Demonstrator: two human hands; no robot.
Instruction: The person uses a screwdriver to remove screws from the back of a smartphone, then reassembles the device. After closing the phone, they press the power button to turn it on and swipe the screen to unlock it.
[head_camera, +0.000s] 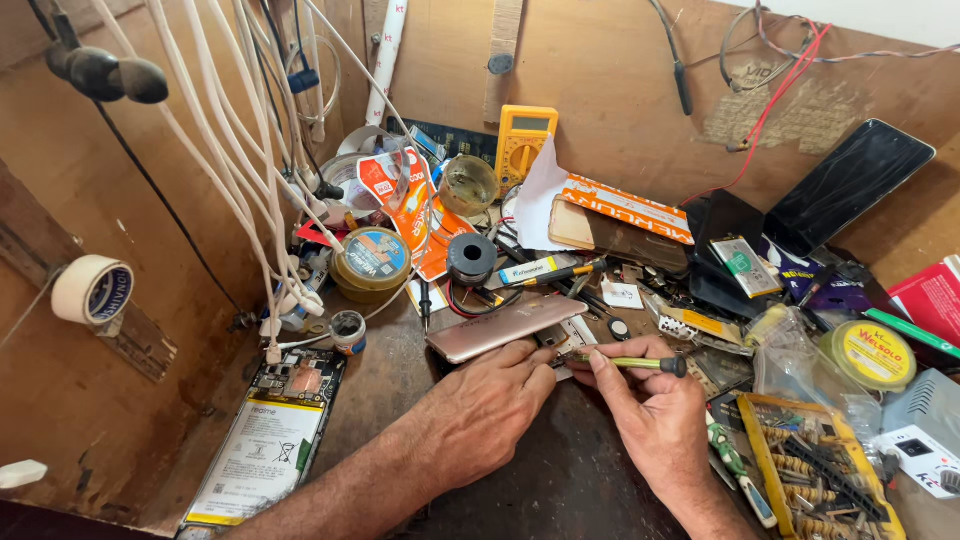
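Note:
My left hand (487, 408) rests on the dark workbench (540, 480), its fingertips pressing on a small flat part beside a rose-gold phone (503, 327) that lies tilted just beyond it. My right hand (650, 405) grips a slim green-and-yellow screwdriver (640, 364), held almost level with its tip pointing left toward the part under my left fingertips. The tip itself is hidden between the two hands.
An opened phone with bare battery (268, 440) lies at the left. A yellow case of screwdriver bits (815, 470) sits at the right. Tins, a solder spool (470, 258), a yellow multimeter (523, 140), dark phones (850, 185) and hanging white cables (230, 150) crowd the back.

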